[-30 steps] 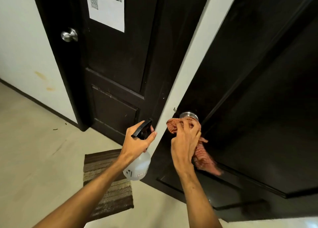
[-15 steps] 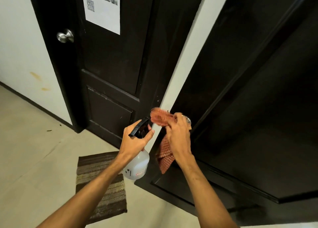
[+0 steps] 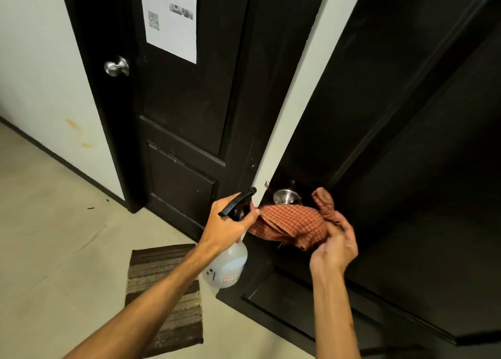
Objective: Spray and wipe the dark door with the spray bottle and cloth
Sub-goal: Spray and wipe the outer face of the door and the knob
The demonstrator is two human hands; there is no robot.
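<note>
In the head view, a translucent white plastic spray bottle with a black trigger head is held upright in the left hand. The grip is closed round the bottle's neck, and the black nozzle is pointed up and to the right. An orange-red checked cloth is bunched in the right hand, whose grip is curled round the cloth's right end. The cloth is stretched leftward to the left hand's fingers; whether it is pinched there cannot be told. It is held just below a round silver metal knob on the dark panelled door at the right, near that door's left edge. A second dark door is seen at the left, with a white printed paper sheet stuck to it and a silver knob fitted. A brown striped mat is laid on the pale floor below the left forearm.
</note>
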